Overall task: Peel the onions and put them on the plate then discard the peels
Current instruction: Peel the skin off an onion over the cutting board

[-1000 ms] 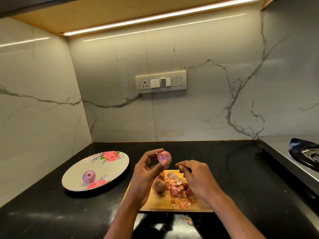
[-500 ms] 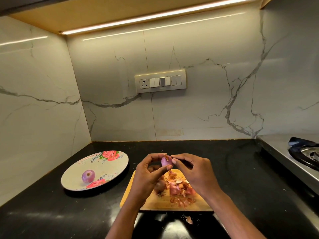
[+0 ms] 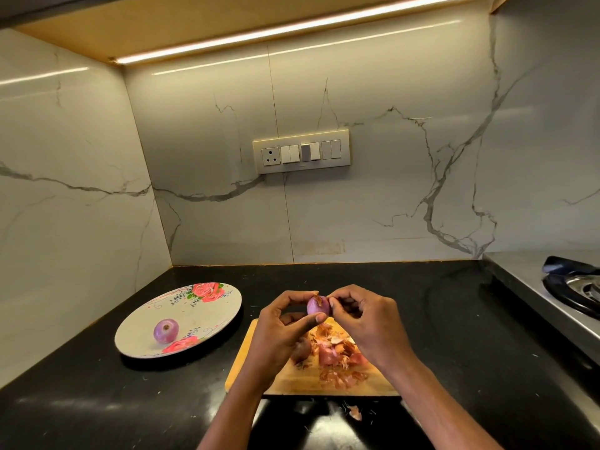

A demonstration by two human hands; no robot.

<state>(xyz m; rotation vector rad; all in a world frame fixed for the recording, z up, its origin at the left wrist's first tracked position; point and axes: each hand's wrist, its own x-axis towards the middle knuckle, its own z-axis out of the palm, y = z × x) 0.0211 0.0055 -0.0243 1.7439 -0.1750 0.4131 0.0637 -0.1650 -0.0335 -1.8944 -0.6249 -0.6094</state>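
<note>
My left hand (image 3: 281,326) grips a small purple onion (image 3: 317,306) between thumb and fingers, above the wooden cutting board (image 3: 279,381). My right hand (image 3: 367,323) pinches a bit of brown skin at the onion's top right. A pile of onion peels (image 3: 337,355) lies on the board, with an unpeeled onion (image 3: 302,350) partly hidden behind my left hand. To the left, a peeled onion (image 3: 166,330) sits on the floral plate (image 3: 207,313).
The black counter (image 3: 97,410) runs to marble walls at the back and left. A steel gas stove (image 3: 571,287) stands at the right edge. A stray peel (image 3: 355,412) lies on the counter in front of the board. A switch panel (image 3: 302,152) is on the back wall.
My right hand rose from the peel pile to the onion and now pinches skin at its top. My left hand lowered the onion a little.
</note>
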